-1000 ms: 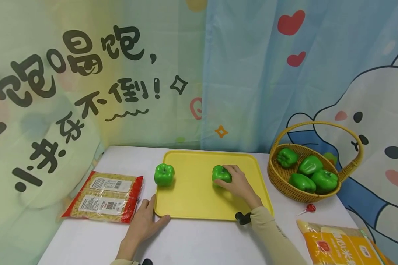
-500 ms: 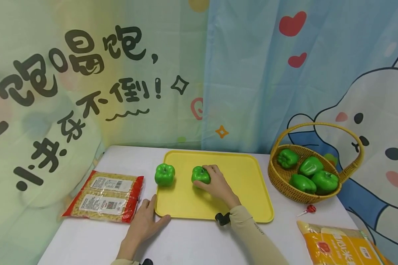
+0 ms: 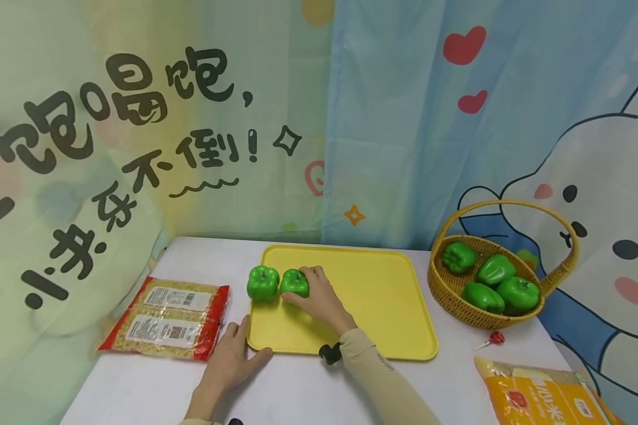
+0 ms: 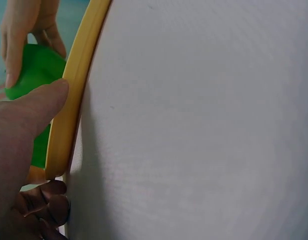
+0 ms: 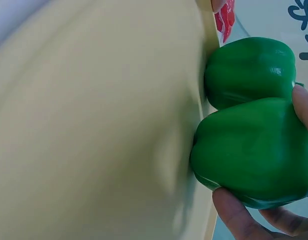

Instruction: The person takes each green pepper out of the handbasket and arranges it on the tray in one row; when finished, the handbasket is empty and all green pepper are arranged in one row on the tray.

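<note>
My right hand (image 3: 321, 299) grips a green bell pepper (image 3: 295, 283) at the left part of the yellow tray (image 3: 351, 348). In the right wrist view the fingers are around this bell pepper (image 5: 253, 152), close beside a second one. That second green bell pepper (image 3: 263, 284) stands at the tray's left edge. My left hand (image 3: 234, 359) rests at the tray's front left corner, its fingers along the left side and thumb along the front edge. In the left wrist view the thumb (image 4: 56, 95) touches the yellow rim (image 4: 69, 125).
On the right stands a wicker basket (image 3: 459, 314) holding several green bell peppers (image 3: 518, 294). A red lollipop (image 3: 495, 337) lies in front of it, with an orange bag (image 3: 547, 392) nearer. A red-edged bag (image 3: 165, 319) lies left of the tray on the white table (image 3: 292, 392).
My right hand has moved left across the tray with its bell pepper, from the right part to right beside the other one. The left hand has stayed at the corner.
</note>
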`<move>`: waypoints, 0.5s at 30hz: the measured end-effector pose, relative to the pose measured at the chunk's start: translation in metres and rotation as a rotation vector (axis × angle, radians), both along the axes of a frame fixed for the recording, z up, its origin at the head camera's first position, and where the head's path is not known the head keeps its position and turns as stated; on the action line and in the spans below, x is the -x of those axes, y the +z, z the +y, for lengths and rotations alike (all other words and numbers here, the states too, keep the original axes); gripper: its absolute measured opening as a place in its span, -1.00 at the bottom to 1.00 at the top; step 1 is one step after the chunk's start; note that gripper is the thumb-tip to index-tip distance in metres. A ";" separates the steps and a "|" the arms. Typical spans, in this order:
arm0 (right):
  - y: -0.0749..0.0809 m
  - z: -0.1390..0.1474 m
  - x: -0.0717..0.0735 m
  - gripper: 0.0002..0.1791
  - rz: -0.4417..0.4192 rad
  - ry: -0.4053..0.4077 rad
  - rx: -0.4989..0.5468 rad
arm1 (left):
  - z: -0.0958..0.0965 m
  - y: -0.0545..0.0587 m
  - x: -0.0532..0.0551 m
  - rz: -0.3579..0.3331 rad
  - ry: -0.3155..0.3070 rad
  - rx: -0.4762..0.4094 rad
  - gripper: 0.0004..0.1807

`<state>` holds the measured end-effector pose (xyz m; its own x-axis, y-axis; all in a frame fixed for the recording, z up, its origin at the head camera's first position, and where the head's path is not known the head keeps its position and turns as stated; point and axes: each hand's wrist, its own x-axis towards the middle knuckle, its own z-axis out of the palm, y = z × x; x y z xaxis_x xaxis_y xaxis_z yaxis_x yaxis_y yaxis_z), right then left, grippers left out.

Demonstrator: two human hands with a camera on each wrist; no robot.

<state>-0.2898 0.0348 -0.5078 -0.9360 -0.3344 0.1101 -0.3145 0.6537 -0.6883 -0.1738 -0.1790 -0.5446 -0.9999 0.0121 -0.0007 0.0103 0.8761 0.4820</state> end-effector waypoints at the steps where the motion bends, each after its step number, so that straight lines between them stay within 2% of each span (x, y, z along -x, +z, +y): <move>1: 0.000 -0.001 0.000 -0.12 0.002 -0.002 -0.004 | 0.000 0.000 0.000 -0.002 0.000 0.002 0.06; 15: 0.000 -0.006 0.001 -0.11 0.016 0.000 -0.037 | 0.001 0.002 -0.001 -0.002 0.002 0.007 0.06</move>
<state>-0.2906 0.0287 -0.5075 -0.9342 -0.3386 0.1125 -0.3253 0.6785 -0.6587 -0.1730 -0.1783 -0.5430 -1.0000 0.0096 -0.0025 0.0073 0.8793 0.4762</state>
